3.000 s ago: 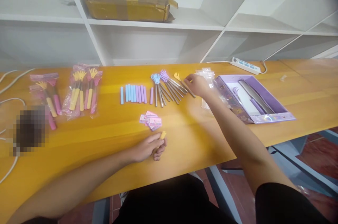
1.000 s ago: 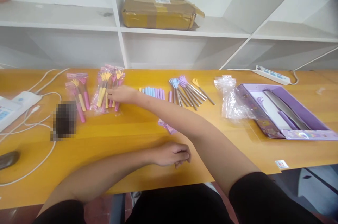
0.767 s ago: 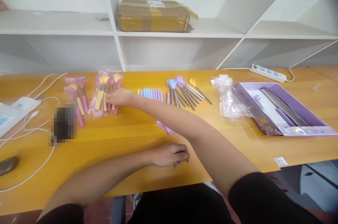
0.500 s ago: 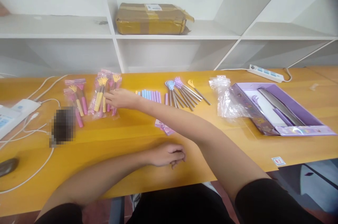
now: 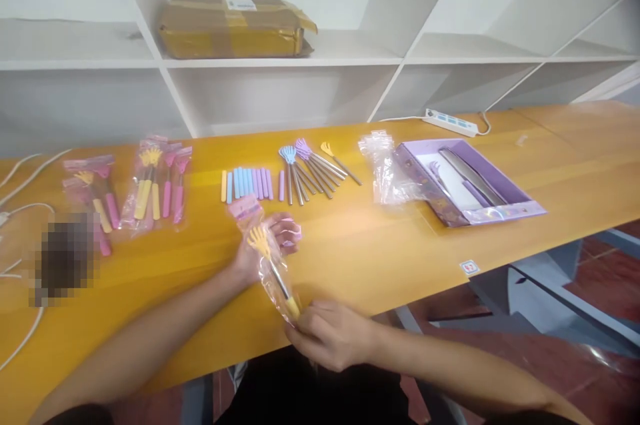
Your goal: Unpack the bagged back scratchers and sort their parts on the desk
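My right hand point(image 5: 333, 335) is closed round the lower end of a bagged back scratcher point(image 5: 275, 271). Its yellow claw head points up and left, above a metal shaft and a yellow handle end, all in a clear bag with a pink header. Behind this bag is my left hand point(image 5: 245, 255), fingers half bent and apart over pink cards point(image 5: 290, 235) on the table; the bag hides its palm. Farther back lie a row of yellow, blue and purple handle sleeves point(image 5: 250, 183) and a fan of metal-shafted back scratchers point(image 5: 310, 175) with blue and purple heads.
Bagged pink and yellow back scratchers point(image 5: 155, 181) lie at left, near white cables point(image 5: 30, 338). Clear bags point(image 5: 383, 168) and an open purple box point(image 5: 515, 175) are at right. A power strip point(image 5: 450, 123) and a white shelf with a taped carton point(image 5: 230, 31) stand behind.
My right hand has come back from the bagged pile at left with one yellow back scratcher. My left hand has moved up and left to the pink cards. The view has turned right.
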Demonstrator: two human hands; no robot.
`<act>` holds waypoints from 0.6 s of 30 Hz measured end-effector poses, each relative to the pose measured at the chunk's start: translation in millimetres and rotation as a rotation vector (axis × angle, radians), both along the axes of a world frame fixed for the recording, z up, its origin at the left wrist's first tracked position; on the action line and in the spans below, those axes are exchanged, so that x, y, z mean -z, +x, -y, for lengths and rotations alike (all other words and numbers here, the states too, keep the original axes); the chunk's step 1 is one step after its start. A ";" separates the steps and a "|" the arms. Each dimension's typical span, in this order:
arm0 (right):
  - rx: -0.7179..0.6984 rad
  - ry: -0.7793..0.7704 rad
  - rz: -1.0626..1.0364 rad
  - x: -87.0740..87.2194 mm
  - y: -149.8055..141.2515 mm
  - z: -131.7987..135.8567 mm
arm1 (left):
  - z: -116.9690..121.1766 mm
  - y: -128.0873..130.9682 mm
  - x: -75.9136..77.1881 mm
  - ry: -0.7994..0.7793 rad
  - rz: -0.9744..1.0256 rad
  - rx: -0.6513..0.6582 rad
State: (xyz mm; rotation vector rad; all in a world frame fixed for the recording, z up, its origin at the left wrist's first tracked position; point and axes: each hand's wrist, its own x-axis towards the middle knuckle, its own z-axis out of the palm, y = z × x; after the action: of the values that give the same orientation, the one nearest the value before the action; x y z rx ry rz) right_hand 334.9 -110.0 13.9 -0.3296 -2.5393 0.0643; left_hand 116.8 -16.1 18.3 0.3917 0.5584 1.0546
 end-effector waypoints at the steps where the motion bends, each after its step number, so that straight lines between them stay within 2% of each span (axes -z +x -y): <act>1: 0.049 -0.050 0.023 13.1 1.2 9.2 | 0.8 0.3 1.5 -0.025 0.015 -0.001; 4: 0.137 -0.074 0.032 39.1 -3.0 26.8 | 5.7 3.2 5.8 -0.135 0.007 -0.024; 6: 0.169 -0.056 0.024 39.8 -7.3 29.7 | 8.9 6.1 6.6 -0.160 0.007 -0.074; 7: 0.173 -0.063 0.046 33.9 -8.8 28.3 | 10.0 7.5 6.2 -0.155 0.019 -0.102; 9: 0.150 -0.129 0.127 9.3 -10.0 20.1 | 11.1 9.6 4.7 -0.136 0.053 -0.129; 11: 0.069 -0.250 0.208 -28.5 -9.5 6.5 | 11.2 10.4 2.8 -0.114 0.054 -0.108; 13: -0.035 -0.344 0.162 -69.9 -9.5 -8.1 | 11.2 9.7 1.2 -0.090 0.009 -0.042; 15: -0.089 -0.356 0.033 -103.4 -11.8 -17.8 | 11.5 8.0 0.5 -0.080 -0.036 0.062; 16: -0.064 -0.354 -0.023 -114.5 -13.7 -19.3 | 11.6 6.9 0.6 -0.079 -0.051 0.119; 18: 0.041 -0.361 -0.085 -123.9 -17.8 -13.3 | 11.9 4.7 1.3 -0.065 -0.073 0.238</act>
State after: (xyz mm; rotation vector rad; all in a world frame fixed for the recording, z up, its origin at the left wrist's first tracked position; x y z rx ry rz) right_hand 317.1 -96.8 137.8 -0.5068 -2.4277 0.5132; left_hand 121.5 -28.0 17.0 0.4293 0.5944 0.7940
